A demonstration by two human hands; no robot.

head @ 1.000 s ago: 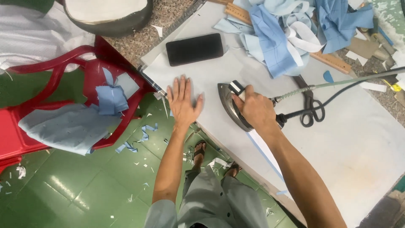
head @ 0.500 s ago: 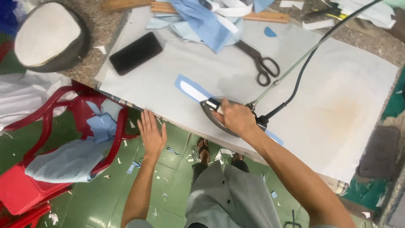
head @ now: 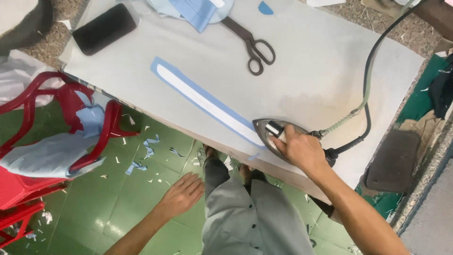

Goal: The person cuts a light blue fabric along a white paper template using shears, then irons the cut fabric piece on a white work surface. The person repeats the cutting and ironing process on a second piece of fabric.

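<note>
Head view: right hand (head: 302, 150) closed around handle of electric iron (head: 272, 133), iron flat on grey pressing cloth (head: 306, 71), nose on near end of long blue-and-white fabric strip (head: 203, 99). Left hand (head: 181, 194) open, fingers spread, empty, hanging below table edge over green tiled floor (head: 85, 208). Scissors (head: 250, 45) and black phone (head: 104, 28) farther up the cloth. Red plastic chair (head: 56, 141) to the left, holding blue fabric.

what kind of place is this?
Probably a small tailoring or garment workshop. The right hand holds a corded iron on a long blue and white fabric strip; tailor's shears lie on the padded table, fabric scraps below.
</note>
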